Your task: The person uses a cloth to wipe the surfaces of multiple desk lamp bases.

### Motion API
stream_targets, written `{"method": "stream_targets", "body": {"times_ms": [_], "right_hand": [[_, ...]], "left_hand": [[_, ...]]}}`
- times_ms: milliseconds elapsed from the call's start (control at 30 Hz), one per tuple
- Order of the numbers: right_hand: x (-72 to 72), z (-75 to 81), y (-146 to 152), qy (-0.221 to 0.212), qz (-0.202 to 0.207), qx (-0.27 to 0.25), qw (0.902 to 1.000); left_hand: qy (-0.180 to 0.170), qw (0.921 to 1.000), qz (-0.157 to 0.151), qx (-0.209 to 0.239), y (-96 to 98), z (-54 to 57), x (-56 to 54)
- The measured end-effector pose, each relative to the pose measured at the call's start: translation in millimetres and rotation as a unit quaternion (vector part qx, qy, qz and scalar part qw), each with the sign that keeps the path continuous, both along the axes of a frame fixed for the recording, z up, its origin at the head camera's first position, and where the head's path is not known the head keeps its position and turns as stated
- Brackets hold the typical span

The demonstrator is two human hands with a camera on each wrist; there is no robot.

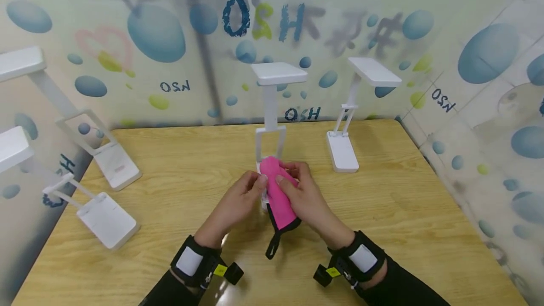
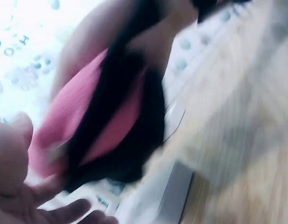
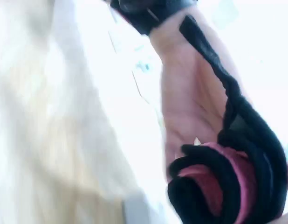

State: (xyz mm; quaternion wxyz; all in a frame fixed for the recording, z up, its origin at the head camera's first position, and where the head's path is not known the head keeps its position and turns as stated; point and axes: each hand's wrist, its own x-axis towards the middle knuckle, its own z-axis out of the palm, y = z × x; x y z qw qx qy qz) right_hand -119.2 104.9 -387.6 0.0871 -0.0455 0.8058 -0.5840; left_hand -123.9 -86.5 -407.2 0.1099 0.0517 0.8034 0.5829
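Note:
A pink cloth item [image 1: 278, 192] with black trim and a black loop is held up above the table's middle, its loop hanging down. My right hand [image 1: 307, 196] grips its right side, thumb across the front. At its upper left edge, my left hand [image 1: 240, 202] pinches the cloth between thumb and fingers. The left wrist view is blurred, with the pink cloth [image 2: 65, 121] between thumb and finger. Rolled or folded layers of the black-edged cloth [image 3: 244, 172] show in the right wrist view. What kind of cloth item it is, I cannot tell.
A white desk lamp [image 1: 270, 107] stands just behind the cloth, its base partly hidden. Another lamp [image 1: 342, 152] stands to the right. Two more lamps, one farther back [image 1: 116, 164] and one nearer [image 1: 108, 221], stand at left. A patterned curtain [image 1: 170, 84] backs the wooden table [image 1: 408, 230].

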Motion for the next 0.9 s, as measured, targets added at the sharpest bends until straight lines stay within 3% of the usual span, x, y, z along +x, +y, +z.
{"method": "stream_targets", "body": {"times_ms": [100,167,267,333,433,500,600,667,800,900], "right_hand": [[2.6,-5.0,-19,-0.013,-0.009,-0.076,0.997],[5.1,-6.3,-27,-0.01,0.019,-0.091,0.9956],[6.1,-7.0,-27,0.021,0.063,-0.018,0.9976],[2.6,-7.1,-19,0.065,0.097,0.061,0.9913],[-5.6,-9.6,2,0.132,0.112,0.194,0.9655],[-11.3,-12.5,16,0.157,0.119,0.263,0.9445],[-17.0,-20.1,33,0.149,0.145,0.348,0.9142],[-20.0,-26.1,38,0.135,0.174,0.38,0.8984],[-24.9,-36.3,38,0.135,0.213,0.404,0.8796],[-28.5,-40.0,34,0.154,0.218,0.403,0.8753]], "left_hand": [[-0.019,0.9983,-0.003,0.055,4.4,2.2,2.3],[-0.019,0.9965,0.023,0.078,5.4,1.3,1.4],[-0.015,0.994,0.066,0.087,1.0,2.7,-1.8],[-0.011,0.9937,0.096,0.056,-6.2,4.8,-5.7],[0.021,0.9899,0.134,-0.039,-21.3,5.4,-17.8],[0.049,0.9805,0.153,-0.113,-30.2,3.4,-29.4],[0.083,0.9624,0.167,-0.197,-36.9,-4.0,-49.9],[0.085,0.959,0.158,-0.219,-34.4,-9.2,-62.9],[0.065,0.9596,0.118,-0.247,-18.9,-16.8,-81.7],[0.052,0.9579,0.096,-0.266,-7.6,-18.8,-86.0]]}}
